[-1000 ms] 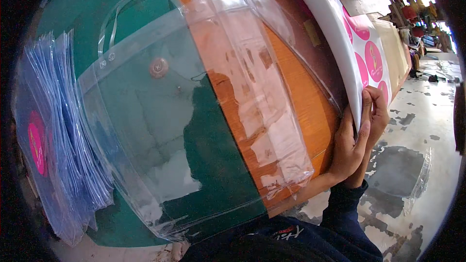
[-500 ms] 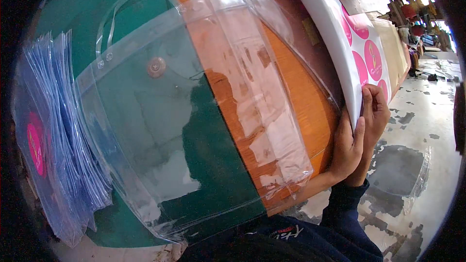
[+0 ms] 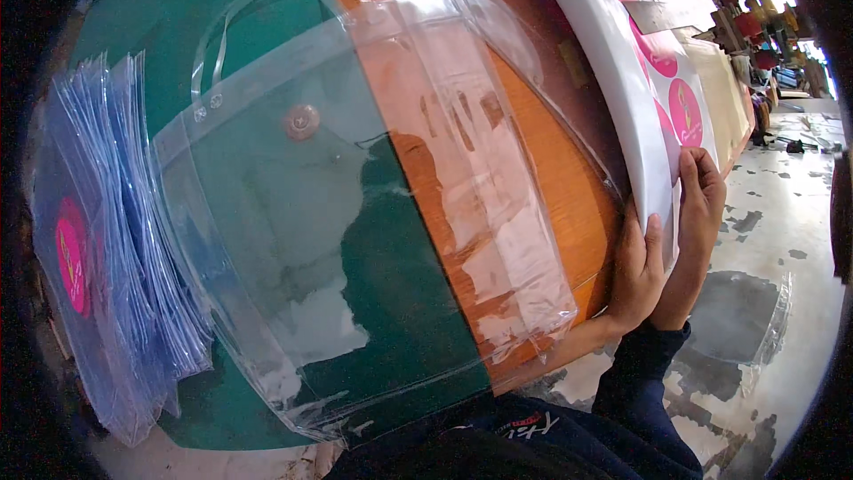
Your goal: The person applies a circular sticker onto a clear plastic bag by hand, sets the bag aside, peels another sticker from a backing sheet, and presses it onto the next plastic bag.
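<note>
At the right, a white sheet of round pink stickers point(image 3: 685, 114) curls over the table's edge. My left hand point(image 3: 636, 267) grips its lower end, thumb on one side and fingers on the other. Just beyond, my right hand point(image 3: 702, 187) pinches at a sticker's edge with thumb and forefinger; whether the sticker has lifted there I cannot tell. A large clear plastic bag point(image 3: 267, 204) with a round snap button point(image 3: 301, 122) and a loop handle lies flat left of my hands, partly over my left forearm.
A stack of clear plastic bags point(image 3: 133, 249), one bearing a pink sticker point(image 3: 71, 253), leans at the far left. The tabletop is part green mat point(image 3: 418, 347), part orange wood point(image 3: 560, 204). More clear plastic point(image 3: 506, 18) lies at the back. Beyond is a worn, patchy floor point(image 3: 755, 222).
My right hand has shifted to the right along the sticker sheet, its pinch now beside another spot. My left hand keeps its grip. The whole view has swung slightly.
</note>
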The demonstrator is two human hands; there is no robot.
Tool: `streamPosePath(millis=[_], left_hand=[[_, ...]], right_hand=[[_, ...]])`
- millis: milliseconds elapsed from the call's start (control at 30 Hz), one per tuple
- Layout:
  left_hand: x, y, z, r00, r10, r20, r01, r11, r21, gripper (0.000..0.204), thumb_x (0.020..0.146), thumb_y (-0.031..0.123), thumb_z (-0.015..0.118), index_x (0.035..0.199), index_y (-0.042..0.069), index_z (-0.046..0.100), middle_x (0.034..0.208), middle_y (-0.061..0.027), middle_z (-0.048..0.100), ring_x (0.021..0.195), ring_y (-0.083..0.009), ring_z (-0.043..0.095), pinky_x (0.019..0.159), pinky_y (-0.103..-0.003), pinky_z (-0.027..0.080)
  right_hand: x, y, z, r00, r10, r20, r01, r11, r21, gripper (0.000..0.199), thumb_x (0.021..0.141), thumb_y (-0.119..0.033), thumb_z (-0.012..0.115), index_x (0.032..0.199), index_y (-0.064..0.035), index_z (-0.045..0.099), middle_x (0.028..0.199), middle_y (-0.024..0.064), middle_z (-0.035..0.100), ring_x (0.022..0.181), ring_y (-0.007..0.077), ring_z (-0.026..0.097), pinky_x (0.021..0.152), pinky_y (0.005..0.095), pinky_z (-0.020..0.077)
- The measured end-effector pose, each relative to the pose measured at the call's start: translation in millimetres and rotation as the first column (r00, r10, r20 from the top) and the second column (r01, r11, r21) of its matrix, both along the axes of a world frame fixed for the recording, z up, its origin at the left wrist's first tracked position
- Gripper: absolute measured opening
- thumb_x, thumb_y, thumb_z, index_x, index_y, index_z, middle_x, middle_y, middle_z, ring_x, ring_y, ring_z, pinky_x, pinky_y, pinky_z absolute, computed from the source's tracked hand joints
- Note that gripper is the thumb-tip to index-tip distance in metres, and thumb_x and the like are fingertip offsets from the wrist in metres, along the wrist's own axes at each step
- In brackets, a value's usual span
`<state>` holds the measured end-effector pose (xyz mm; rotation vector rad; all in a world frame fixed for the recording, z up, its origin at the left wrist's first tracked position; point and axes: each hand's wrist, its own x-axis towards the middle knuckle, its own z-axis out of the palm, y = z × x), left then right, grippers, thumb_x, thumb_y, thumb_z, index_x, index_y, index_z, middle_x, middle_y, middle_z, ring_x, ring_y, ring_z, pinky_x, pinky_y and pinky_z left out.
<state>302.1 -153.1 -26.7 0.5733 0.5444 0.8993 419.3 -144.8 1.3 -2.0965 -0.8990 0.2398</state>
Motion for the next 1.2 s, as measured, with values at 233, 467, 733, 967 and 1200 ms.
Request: streamPosePath(millis=[233,467,733,967,1200], left_hand=[[-0.2,1.1,0.6,0.999,0.010,-0.040,-0.010,1.000,-0.006,0.043,0.100,0.021,0.029,0.132,-0.007,0.029,0.126,-0.0282,0.043,0.118,-0.0369,0.043,0.101,-0.039,0.030],[0.9,-0.1,1.3,0.998,0.017,-0.055,-0.018,1.000,-0.013,0.043,0.100,0.024,0.030,0.131,-0.005,0.031,0.122,-0.0212,0.046,0.114,-0.0252,0.044,0.099,-0.035,0.031],[2.4,1.8,-0.5,0.999,0.020,-0.038,-0.020,1.000,-0.010,0.043,0.100,0.024,0.033,0.131,-0.005,0.031,0.120,-0.0211,0.047,0.112,-0.0237,0.045,0.099,-0.035,0.032],[-2.0,2.4,1.5,0.966,0.226,-0.126,-0.183,0.941,0.285,0.064,0.094,0.019,0.040,0.142,-0.004,0.004,0.142,-0.0282,0.022,0.130,-0.0343,0.029,0.107,-0.040,0.022],[-59.3,-4.1,34.5,0.932,0.296,-0.210,-0.059,0.695,0.717,0.063,0.087,0.004,0.041,0.142,-0.005,0.011,0.147,-0.0304,0.001,0.137,-0.0419,0.005,0.110,-0.044,0.012]], right_hand=[[34.9,-2.2,3.6,0.975,-0.012,-0.221,0.044,0.989,0.140,0.026,0.093,-0.024,0.052,0.093,0.0007,0.060,0.082,-0.0030,0.052,0.074,0.0060,0.044,0.068,0.0180,0.0355],[72.7,-7.1,22.8,0.975,0.085,-0.206,-0.025,0.961,0.277,0.018,0.093,-0.018,0.055,0.098,-0.0014,0.061,0.084,-0.0020,0.059,0.074,0.0030,0.050,0.069,0.0173,0.0408],[91.7,-11.7,49.3,0.993,-0.074,0.091,0.057,0.983,0.175,0.025,0.092,-0.025,0.057,0.100,-0.0017,0.062,0.082,-0.0030,0.057,0.074,0.0037,0.047,0.070,0.0186,0.0388],[99.7,-11.6,60.5,0.963,-0.183,0.198,0.146,0.971,0.191,0.036,0.093,-0.030,0.053,0.101,0.0048,0.060,0.090,0.0065,0.059,0.085,0.0148,0.052,0.081,0.0272,0.0399],[38.8,-16.4,92.2,0.772,-0.219,0.596,0.132,0.974,0.186,0.033,0.095,-0.025,0.048,0.109,0.0021,0.060,0.100,0.0116,0.062,0.091,0.0176,0.056,0.084,0.0296,0.0424]])
